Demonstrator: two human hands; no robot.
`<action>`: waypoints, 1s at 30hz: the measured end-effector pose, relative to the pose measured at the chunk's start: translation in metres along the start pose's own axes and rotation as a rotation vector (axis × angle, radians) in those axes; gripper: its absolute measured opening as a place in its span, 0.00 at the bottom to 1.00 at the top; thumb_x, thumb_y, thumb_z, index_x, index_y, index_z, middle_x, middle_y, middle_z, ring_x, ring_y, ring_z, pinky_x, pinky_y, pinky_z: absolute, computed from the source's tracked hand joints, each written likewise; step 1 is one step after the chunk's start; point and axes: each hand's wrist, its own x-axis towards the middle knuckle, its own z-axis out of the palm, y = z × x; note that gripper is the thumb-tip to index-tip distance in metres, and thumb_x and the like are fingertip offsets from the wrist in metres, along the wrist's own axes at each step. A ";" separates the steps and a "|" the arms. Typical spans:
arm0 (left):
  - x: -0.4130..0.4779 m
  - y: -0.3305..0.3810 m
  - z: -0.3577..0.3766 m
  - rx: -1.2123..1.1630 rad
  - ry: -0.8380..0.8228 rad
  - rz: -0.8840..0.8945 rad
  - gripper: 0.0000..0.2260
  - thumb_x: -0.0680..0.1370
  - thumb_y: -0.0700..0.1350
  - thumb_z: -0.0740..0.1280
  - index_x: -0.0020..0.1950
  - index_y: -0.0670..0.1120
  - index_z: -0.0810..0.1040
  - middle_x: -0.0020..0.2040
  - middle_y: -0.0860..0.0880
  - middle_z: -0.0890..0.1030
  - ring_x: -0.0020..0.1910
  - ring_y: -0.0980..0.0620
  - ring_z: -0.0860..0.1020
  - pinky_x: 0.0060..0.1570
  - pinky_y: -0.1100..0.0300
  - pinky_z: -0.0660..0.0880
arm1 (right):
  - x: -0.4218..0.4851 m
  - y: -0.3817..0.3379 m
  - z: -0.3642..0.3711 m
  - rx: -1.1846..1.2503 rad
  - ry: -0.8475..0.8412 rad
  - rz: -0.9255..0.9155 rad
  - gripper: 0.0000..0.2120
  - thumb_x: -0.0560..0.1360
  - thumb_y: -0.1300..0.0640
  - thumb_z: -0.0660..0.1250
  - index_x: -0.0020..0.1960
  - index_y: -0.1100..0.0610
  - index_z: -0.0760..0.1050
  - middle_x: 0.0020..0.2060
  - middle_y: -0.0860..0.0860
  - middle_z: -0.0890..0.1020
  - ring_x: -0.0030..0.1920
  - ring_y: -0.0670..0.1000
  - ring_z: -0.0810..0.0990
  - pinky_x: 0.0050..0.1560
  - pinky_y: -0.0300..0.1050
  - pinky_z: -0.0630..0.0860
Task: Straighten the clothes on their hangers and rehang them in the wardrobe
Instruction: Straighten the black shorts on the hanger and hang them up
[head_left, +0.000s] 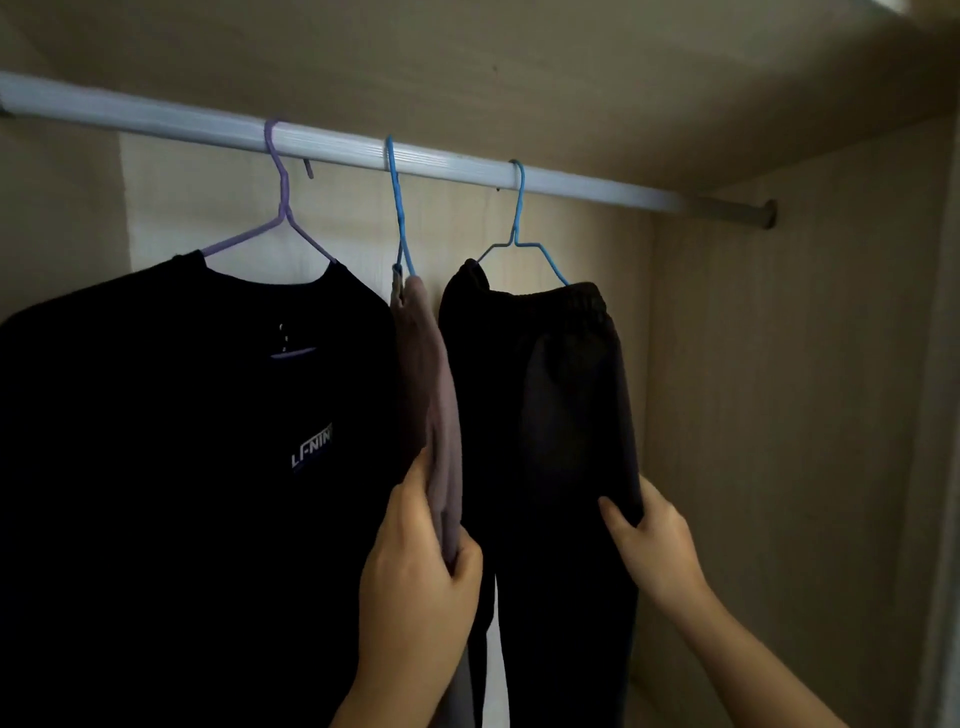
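Left hand: my left hand (421, 566), at 6 o'clock in the view, grips the lower part of a dusty mauve folded cloth garment (439, 395). Its fingers (466, 556) curl round the fabric edge, I judge to pull it down flat and keep it clear of its neighbours.
Right hand: my right hand (654, 540), at 4 o'clock, pinches the outer edge of a pair of black fleece trousers with an elastic waistband (545, 395), thumb in front and the rest behind, likely to draw the leg straight.
Trousers: these hang at centre on a blue wire hanger (519, 228), bunched higher at its 9 o'clock end, so they sit crooked.
Mauve garment: this hangs edge-on from a second blue wire hanger (399, 208), squeezed between the trousers and the sweatshirt.
Sweatshirt: a black long-sleeved sweatshirt with a small white chest logo (182, 415) fills 9 o'clock on a lilac wire hanger (283, 213), its neck centred.
Rail: a white ribbed metal rail (156, 117) slants from 10 o'clock down to 2 o'clock and carries all three hooks.
Wardrobe: beige wood-grain panels (779, 415) form the back, the side at 3 o'clock and the top. The light is dim, and no shelf or floor shows.
Progress: everything is hung, so I judge only the straightening is left.
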 end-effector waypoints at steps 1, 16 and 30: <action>-0.006 -0.003 0.004 -0.007 -0.005 -0.033 0.29 0.73 0.39 0.67 0.71 0.49 0.61 0.56 0.61 0.68 0.51 0.65 0.69 0.39 0.81 0.65 | -0.007 0.007 -0.001 0.005 -0.011 -0.005 0.16 0.76 0.60 0.62 0.63 0.52 0.70 0.40 0.38 0.77 0.40 0.39 0.78 0.34 0.27 0.73; -0.133 -0.038 0.067 -0.007 -0.312 -0.364 0.12 0.72 0.44 0.67 0.52 0.40 0.74 0.43 0.44 0.80 0.43 0.43 0.80 0.40 0.55 0.74 | -0.138 0.135 -0.009 -0.303 -0.224 0.269 0.18 0.76 0.58 0.63 0.30 0.48 0.61 0.24 0.45 0.68 0.27 0.42 0.72 0.30 0.32 0.65; -0.257 -0.067 0.145 -0.254 -1.115 -0.465 0.06 0.75 0.39 0.63 0.49 0.50 0.72 0.46 0.47 0.80 0.46 0.51 0.78 0.47 0.57 0.74 | -0.444 0.228 -0.090 -0.330 -0.031 1.415 0.06 0.76 0.58 0.62 0.51 0.58 0.73 0.39 0.53 0.77 0.38 0.52 0.76 0.39 0.41 0.70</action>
